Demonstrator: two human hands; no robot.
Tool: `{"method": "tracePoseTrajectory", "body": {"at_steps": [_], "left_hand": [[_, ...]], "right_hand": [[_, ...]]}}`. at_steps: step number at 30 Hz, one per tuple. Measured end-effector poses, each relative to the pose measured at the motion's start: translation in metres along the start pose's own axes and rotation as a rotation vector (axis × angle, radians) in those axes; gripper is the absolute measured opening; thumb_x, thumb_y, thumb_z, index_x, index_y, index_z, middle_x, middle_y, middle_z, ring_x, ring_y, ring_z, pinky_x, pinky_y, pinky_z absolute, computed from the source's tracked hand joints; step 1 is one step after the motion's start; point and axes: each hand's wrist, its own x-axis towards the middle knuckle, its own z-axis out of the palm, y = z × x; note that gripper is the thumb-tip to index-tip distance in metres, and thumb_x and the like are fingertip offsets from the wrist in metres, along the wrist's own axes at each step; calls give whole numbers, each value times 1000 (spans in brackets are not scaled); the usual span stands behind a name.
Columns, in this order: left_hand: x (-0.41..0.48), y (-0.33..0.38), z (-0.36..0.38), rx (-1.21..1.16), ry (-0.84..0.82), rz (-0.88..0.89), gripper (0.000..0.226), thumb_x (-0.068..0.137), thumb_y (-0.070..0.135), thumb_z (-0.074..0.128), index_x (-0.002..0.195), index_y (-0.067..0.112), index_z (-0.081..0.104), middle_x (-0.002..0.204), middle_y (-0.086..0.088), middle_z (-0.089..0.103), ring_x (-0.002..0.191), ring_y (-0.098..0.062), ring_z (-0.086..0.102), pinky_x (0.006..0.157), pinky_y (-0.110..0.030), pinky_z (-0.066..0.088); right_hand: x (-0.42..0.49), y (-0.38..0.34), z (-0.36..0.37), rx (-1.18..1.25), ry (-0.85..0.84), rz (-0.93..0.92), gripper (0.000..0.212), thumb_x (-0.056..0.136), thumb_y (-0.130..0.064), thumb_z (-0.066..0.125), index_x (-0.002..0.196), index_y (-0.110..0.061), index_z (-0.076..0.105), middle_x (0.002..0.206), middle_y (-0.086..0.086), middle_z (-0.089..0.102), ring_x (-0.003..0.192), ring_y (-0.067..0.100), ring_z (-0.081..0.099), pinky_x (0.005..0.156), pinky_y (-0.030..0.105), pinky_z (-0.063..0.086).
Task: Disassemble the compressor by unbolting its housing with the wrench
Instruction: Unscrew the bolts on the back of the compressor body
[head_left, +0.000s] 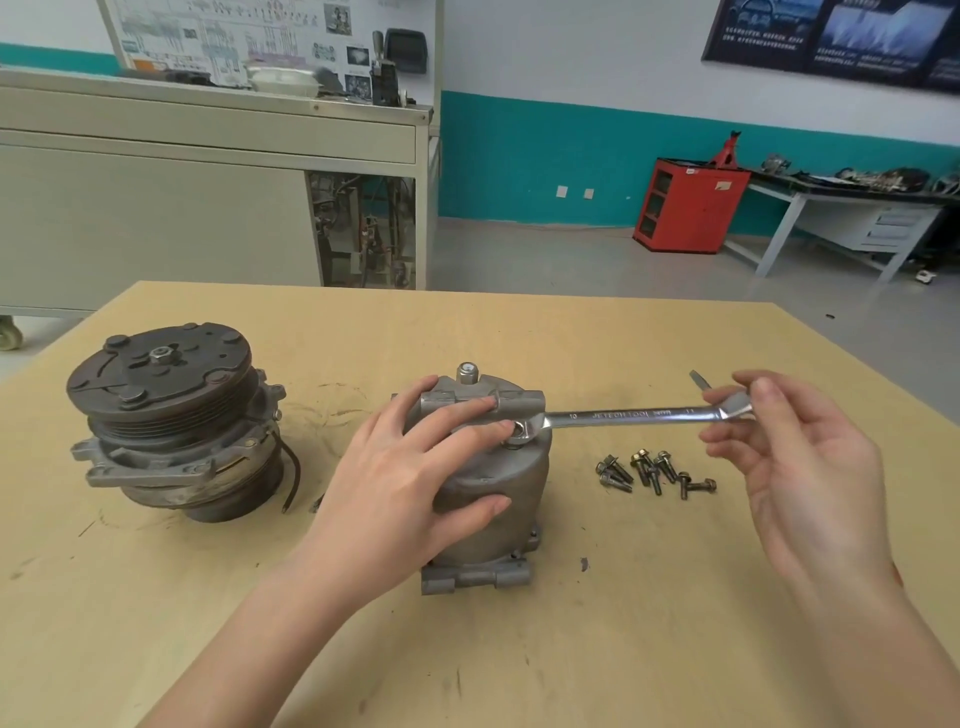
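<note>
Tan table (519, 649) before me, scuffed. Grey bench (156, 208) ahead left, chart board (234, 36) above it. Red cabinet (691, 208) by teal wall (545, 156), steel desk (893, 228) right of it. Dark poster (831, 36) upper right.

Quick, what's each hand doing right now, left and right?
Left hand: open, fingers laid flat on the compressor housing, steadying it.
Right hand: closed on the wrench, pinching its far end.
</note>
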Motion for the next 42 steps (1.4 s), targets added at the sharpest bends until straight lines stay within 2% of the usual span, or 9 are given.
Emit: {"method": "tracePoseTrajectory", "body": {"at_steps": [8, 13, 17, 20, 23, 26, 34, 39, 42], "left_hand": [[-1, -1, 4, 23, -7, 7, 49, 83, 53, 50, 116, 22, 70, 132, 3, 61, 127, -44, 49, 93, -53, 46], [-3, -8, -1, -156, -38, -80, 66, 77, 62, 57, 139, 39, 47, 144, 9, 43, 133, -21, 42, 101, -49, 44], [3, -17, -8, -404, -172, -325, 102, 53, 80, 62, 138, 68, 7, 147, 42, 11, 143, 5, 12, 114, -33, 25], [6, -18, -6, -336, -241, -335, 90, 50, 82, 57, 129, 65, 17, 126, 55, 17, 140, 9, 10, 116, -35, 27], [7, -17, -4, -322, -175, -338, 91, 54, 76, 60, 135, 49, 31, 128, 40, 34, 132, 5, 30, 110, -29, 34], [8, -18, -3, -333, -155, -361, 89, 59, 65, 73, 136, 40, 37, 132, 27, 41, 128, 3, 35, 108, -28, 35], [6, -24, -8, -383, -216, -348, 82, 51, 78, 61, 124, 59, 29, 126, 51, 25, 138, 15, 17, 113, -21, 24], [2, -23, -8, -407, -244, -426, 112, 51, 81, 64, 147, 47, 17, 148, 36, 24, 142, 10, 15, 118, -25, 23], [1, -22, -11, -362, -288, -387, 107, 50, 90, 51, 138, 60, -3, 146, 43, -1, 137, 22, -8, 116, -9, 3]], "right_hand": [[48, 7, 11, -275, -118, 42, 14, 96, -19, 54, 102, -13, 65, 71, 8, 70, 51, 17, 62, 48, 20, 50], [63, 0, 5, -865, -188, -91, 27, 90, -39, 57, 74, -18, 63, 42, 0, 56, 30, 11, 43, 35, 12, 33], [61, 5, 2, -719, -218, 7, 23, 89, -28, 63, 73, -13, 63, 39, -4, 41, 34, 9, 29, 35, 14, 26], [67, 5, 11, -675, -214, -5, 25, 91, -24, 59, 70, -10, 61, 38, -9, 36, 37, 6, 28, 39, 16, 24], [86, 2, 22, -740, -276, -6, 26, 92, -27, 58, 73, -9, 61, 37, -11, 38, 38, 4, 29, 42, 20, 26], [104, 7, 31, -811, -373, -1, 28, 92, -29, 57, 72, -10, 61, 39, -12, 39, 37, 2, 30, 43, 20, 27], [134, 28, 104, -865, -562, -52, 17, 91, -36, 61, 80, -27, 52, 73, -14, 50, 56, -2, 37, 49, 18, 30], [128, 27, 180, -1081, -774, -91, 35, 85, -37, 67, 99, -19, 41, 88, -6, 48, 69, 2, 44, 52, 19, 32], [104, 32, 212, -1098, -841, -165, 46, 83, -31, 71, 106, -12, 37, 93, 4, 50, 78, 17, 51, 55, 24, 35]]}}
